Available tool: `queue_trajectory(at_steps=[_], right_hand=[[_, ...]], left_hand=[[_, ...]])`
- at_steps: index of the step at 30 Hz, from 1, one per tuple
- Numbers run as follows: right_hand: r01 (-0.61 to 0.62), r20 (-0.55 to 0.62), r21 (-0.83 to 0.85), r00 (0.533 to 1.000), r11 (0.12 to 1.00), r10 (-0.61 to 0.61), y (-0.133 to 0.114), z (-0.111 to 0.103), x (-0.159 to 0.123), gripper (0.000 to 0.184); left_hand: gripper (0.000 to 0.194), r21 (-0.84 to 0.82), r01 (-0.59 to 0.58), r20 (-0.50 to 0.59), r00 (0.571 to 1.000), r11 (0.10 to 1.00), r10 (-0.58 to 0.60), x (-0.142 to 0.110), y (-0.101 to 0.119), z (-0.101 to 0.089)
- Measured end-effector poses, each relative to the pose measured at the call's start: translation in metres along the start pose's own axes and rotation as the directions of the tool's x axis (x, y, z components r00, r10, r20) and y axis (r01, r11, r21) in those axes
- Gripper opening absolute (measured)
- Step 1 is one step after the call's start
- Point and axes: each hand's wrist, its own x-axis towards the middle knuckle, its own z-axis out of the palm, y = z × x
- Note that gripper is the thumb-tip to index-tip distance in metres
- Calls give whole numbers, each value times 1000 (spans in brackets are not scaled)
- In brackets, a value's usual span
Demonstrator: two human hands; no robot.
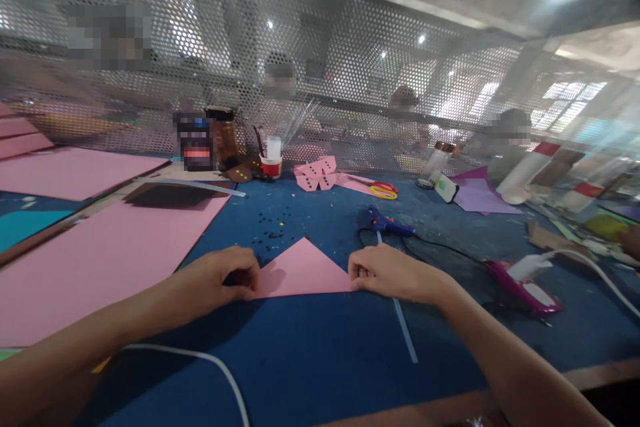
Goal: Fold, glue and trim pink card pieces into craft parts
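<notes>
A pink paper triangle (305, 270) lies on the blue table in front of me, its peak pointing away and its long straight edge toward me. My left hand (237, 273) pinches the left corner between thumb and fingers. At the opposite corner, my right hand (380, 272) has its fingers curled closed on the paper. Just beyond my right hand rests a blue glue gun (390, 221). A pale glue stick (404, 330) lies on the table, running out from under my right hand. Small dark bits (273, 227) are scattered past the triangle.
Large pink sheets (115, 260) cover the left side. Scissors (383, 189) and pink butterfly-like cutouts (316, 174) lie toward the back, beside a red-and-white cup (271, 165). A magenta power strip (525, 290) and purple paper (483, 195) are right. A white cable (200, 352) crosses the near left.
</notes>
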Motion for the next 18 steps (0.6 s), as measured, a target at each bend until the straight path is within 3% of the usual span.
queue_trajectory(at_steps=[6, 18], right_hand=[[-20, 4, -4, 1000, 1000, 20, -1, -2, 0, 11], [-28, 3, -22, 1000, 999, 28, -3, -1, 1, 10]], left_hand=[[15, -45, -85, 26, 996, 995, 86, -1, -3, 5], [28, 244, -210, -34, 974, 947, 225, -15, 8, 13]])
